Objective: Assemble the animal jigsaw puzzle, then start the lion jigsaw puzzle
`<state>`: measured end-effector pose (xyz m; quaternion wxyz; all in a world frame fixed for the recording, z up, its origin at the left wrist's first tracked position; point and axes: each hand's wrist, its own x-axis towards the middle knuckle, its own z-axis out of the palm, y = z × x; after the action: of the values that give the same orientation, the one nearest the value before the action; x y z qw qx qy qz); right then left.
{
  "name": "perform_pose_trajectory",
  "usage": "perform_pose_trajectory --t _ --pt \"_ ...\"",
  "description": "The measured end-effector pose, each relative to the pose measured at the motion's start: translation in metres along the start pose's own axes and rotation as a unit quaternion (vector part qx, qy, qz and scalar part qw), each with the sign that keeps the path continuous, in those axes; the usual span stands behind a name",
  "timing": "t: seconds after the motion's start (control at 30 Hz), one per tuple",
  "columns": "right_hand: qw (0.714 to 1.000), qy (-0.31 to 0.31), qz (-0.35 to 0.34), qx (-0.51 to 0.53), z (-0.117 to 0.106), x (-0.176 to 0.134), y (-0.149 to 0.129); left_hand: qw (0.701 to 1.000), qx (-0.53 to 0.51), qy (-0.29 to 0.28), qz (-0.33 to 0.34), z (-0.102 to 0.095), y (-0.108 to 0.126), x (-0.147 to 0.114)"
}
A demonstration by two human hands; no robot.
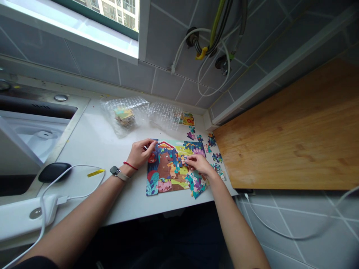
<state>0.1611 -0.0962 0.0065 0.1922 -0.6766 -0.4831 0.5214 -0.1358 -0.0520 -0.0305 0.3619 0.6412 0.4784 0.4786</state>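
Note:
A colourful jigsaw puzzle (pixel 165 164) with animals and a red-roofed barn lies largely joined on the white counter. My left hand (pixel 139 153) rests at its upper left edge, fingers curled and closed on the dark blue border. Over the right half, my right hand (pixel 199 164) pinches a small puzzle piece (pixel 183 160) just above or against the picture; whether it touches the pieces below I cannot tell. A joined section with a white rabbit (pixel 196 183) sits at the lower right, partly under my right hand and wrist. Loose puzzle pieces (pixel 217 157) are scattered along the right side.
Behind the puzzle lies a clear plastic bag (pixel 123 116) with stacked pieces, beside a small picture card (pixel 187 118). A wooden board (pixel 288 138) borders the counter on the right. To the left are a sink (pixel 64 123), black mouse-like object (pixel 54 172) and white cable (pixel 84 165).

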Motion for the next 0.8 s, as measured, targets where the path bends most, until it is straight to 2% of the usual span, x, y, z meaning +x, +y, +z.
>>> perform_pose_trajectory --t 0.33,0.63,0.8 --pt "0.999 0.032 0.010 -0.010 0.012 0.010 0.006 1.000 -0.003 -0.002 0.003 0.000 0.000 0.000" --pt "0.995 0.076 0.008 -0.069 0.011 0.016 0.007 1.000 0.000 -0.002 0.005 0.001 -0.001 -0.001" --pt "0.995 0.074 0.008 -0.070 0.012 0.015 0.006 1.000 0.000 -0.004 0.011 0.001 -0.002 -0.001"
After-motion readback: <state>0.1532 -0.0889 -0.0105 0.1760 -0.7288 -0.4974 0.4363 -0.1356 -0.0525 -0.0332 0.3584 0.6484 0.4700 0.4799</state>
